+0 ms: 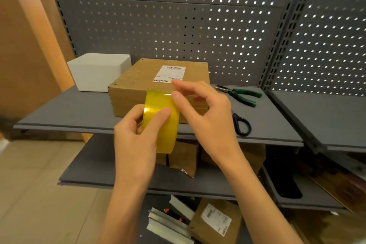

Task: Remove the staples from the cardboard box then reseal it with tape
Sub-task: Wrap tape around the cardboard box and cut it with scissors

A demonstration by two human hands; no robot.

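Tape trouble is the likeliest failure here: the left hand (136,134) grips the yellow-tinted roll of clear packing tape (160,123) with the thumb pressed across its face, while the right hand (202,109) pinches at the roll's upper edge with thumb and forefinger, seemingly after the free end. If that end lifts unevenly, I judge the film could split into a sliver or fold back and stick to itself or to the fingers. Just beyond the roll, the closed brown cardboard box with a white barcode label (158,85) sits on the grey metal shelf (79,109); whether its flaps lie flush, or any staples remain, cannot be told, and taping over a raised flap would leave a weak seal. Its contents are hidden. Right of the box lie black-handled scissors (240,124) and, farther back, green-handled pliers (242,95). At far left stands a closed white box (99,72), contents unseen.
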